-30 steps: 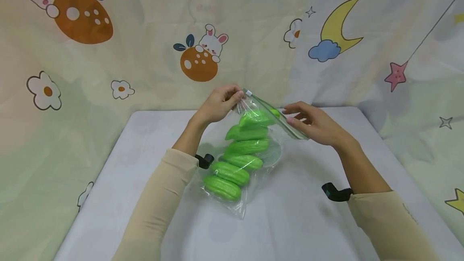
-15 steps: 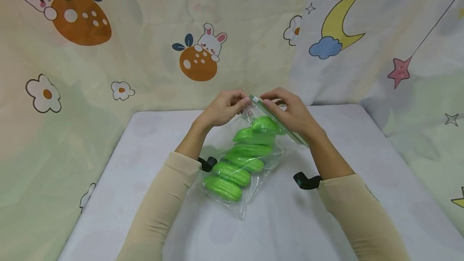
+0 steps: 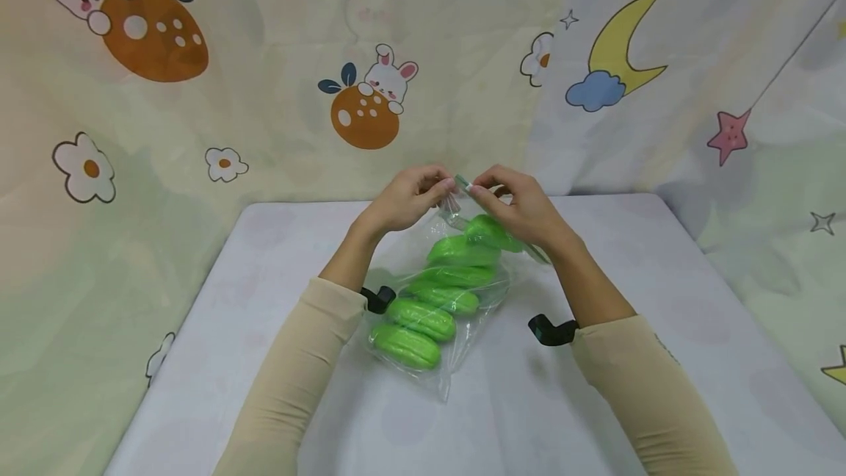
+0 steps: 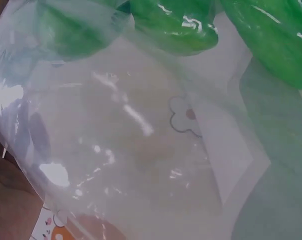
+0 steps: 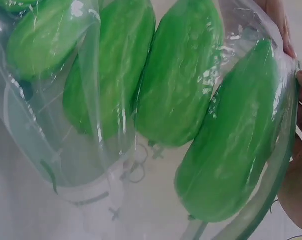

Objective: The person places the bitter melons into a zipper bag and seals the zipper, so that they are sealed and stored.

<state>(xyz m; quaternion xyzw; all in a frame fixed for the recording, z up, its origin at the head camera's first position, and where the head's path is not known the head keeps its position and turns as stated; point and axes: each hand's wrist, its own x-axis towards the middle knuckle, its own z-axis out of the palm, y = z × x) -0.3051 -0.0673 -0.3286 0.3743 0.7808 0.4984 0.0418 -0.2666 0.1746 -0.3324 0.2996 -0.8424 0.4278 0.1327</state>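
Observation:
A clear zip bag (image 3: 472,325) slants across the table with its top end raised. Several green, ribbed, cucumber-like vegetables (image 3: 421,318) lie stacked in a row inside it. My left hand (image 3: 408,198) pinches the bag's top left corner. With thumb and fingers, my right hand (image 3: 522,208) pinches the green zip edge at the small white slider (image 3: 467,186), close to the left fingertips. In the right wrist view, the green zip strip (image 5: 271,205) curves past the uppermost vegetable (image 5: 228,145). Bag film (image 4: 141,150) fills most of the left wrist view; part of the palm (image 4: 11,200) shows at its edge.
A white-covered table (image 3: 264,255) carries the bag. Behind and beside it hangs a cloth (image 3: 277,79) printed with rabbits, flowers and a moon. Dark wrist cameras (image 3: 551,330) stick out at both cuffs.
My right hand has moved left along the zip edge, up to the white slider, and now pinches there. The left hand, still on the corner, has shifted slightly right.

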